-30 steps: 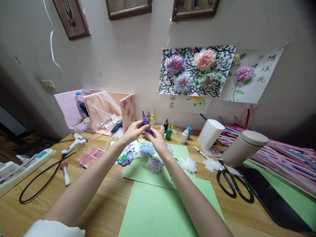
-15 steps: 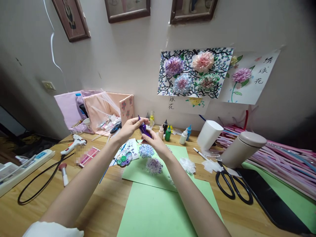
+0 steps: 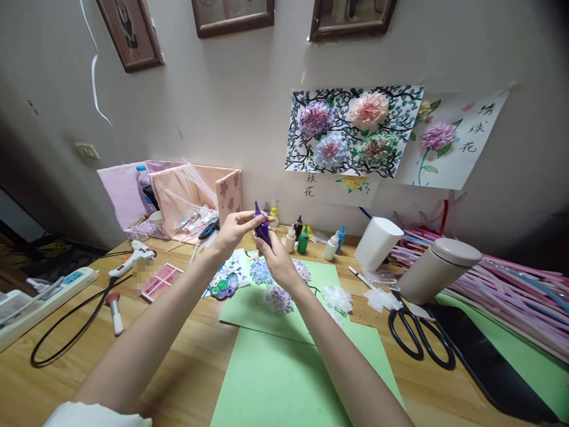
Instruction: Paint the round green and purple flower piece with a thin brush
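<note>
A small purple paint bottle (image 3: 262,226) with a pointed cap is held up over the desk by both hands. My left hand (image 3: 237,230) pinches its cap end with thumb and fingertips. My right hand (image 3: 276,258) is wrapped round the bottle's lower body. Below the hands, paper pom-pom flowers, bluish (image 3: 260,271) and purple (image 3: 278,299), lie on a green sheet (image 3: 249,308). A white pom-pom (image 3: 338,297) lies to their right. A paint palette (image 3: 224,286) sits just left of the flowers.
Several small paint bottles (image 3: 303,239) stand by the wall. Black scissors (image 3: 418,333), a lying beige flask (image 3: 438,268) and a white cup (image 3: 376,242) are at right, with pink strips (image 3: 524,284) behind. A glue gun (image 3: 133,256), power strip (image 3: 40,296) and pink box (image 3: 195,198) are at left.
The purple bottle tipped over to the left and has come back to nearly upright. Both hands stayed on it in about the same place above the flowers.
</note>
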Action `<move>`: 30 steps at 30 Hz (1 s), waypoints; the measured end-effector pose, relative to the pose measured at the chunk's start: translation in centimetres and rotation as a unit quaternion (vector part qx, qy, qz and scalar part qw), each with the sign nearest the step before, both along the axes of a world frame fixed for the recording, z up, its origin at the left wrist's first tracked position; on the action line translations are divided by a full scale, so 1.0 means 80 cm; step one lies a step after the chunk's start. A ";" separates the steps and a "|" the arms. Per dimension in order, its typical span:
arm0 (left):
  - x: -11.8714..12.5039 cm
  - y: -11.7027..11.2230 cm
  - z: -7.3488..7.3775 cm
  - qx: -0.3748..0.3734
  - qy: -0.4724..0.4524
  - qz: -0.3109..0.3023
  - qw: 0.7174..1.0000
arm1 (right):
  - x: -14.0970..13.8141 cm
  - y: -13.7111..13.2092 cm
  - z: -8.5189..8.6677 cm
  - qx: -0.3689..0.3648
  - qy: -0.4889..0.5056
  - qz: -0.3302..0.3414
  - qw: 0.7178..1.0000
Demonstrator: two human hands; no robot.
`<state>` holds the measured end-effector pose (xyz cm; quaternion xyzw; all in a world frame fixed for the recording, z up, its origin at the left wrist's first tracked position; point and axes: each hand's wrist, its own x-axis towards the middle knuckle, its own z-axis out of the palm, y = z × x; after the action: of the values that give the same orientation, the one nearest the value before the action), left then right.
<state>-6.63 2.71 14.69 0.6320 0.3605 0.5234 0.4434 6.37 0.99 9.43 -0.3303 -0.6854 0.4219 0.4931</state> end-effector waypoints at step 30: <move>0.001 -0.016 0.017 -0.006 0.076 0.076 0.994 | -0.009 -0.009 -0.003 0.001 -0.006 -0.066 0.998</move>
<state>-6.51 1.47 16.03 0.6382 0.4432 0.5036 0.3776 5.63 0.28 9.22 -0.3765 -0.6658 0.3857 0.5159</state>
